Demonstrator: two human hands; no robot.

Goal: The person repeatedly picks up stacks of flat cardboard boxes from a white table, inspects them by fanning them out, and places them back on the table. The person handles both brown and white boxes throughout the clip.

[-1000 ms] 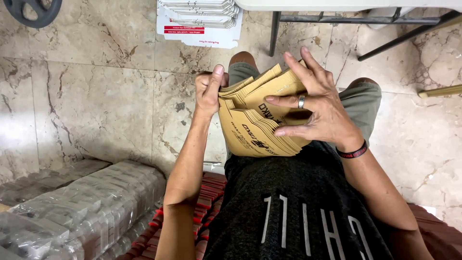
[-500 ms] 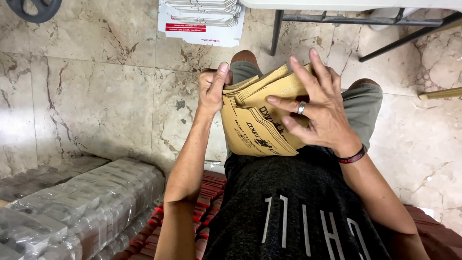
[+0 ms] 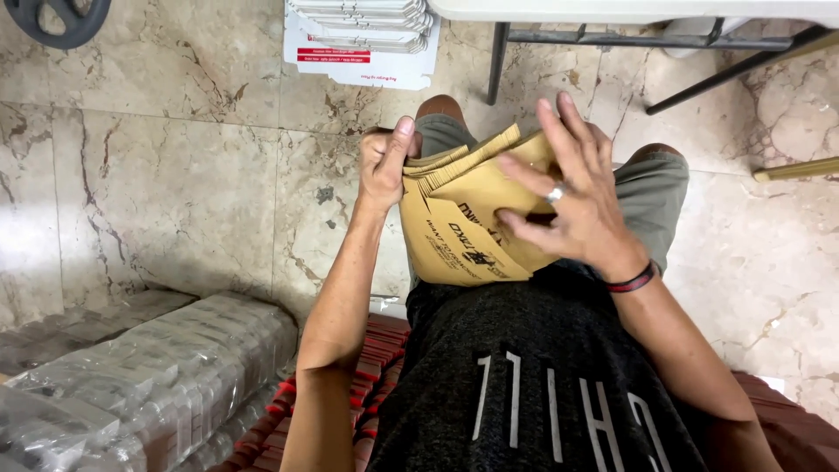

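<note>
A stack of flat brown paper bags (image 3: pixel 463 229) with dark print rests on my lap. My left hand (image 3: pixel 384 162) grips the stack's left top corner, thumb up along its edge. My right hand (image 3: pixel 572 197), with a ring on one finger and a dark band at the wrist, lies spread over the right part of the stack, its fingertips bending the top sheets. The lower right of the stack is hidden under that hand.
I sit on a red slatted seat (image 3: pixel 371 358) above a marble floor (image 3: pixel 175 175). Plastic-wrapped bundles (image 3: pixel 149 376) lie at lower left. A white folded carton stack (image 3: pixel 363 35) sits ahead, beside black table legs (image 3: pixel 498 52). A dark wheel (image 3: pixel 57 17) shows top left.
My right hand's fingers have shifted up and curled over the stack's top edge, lifting the top sheets. My left hand keeps its grip at the corner.
</note>
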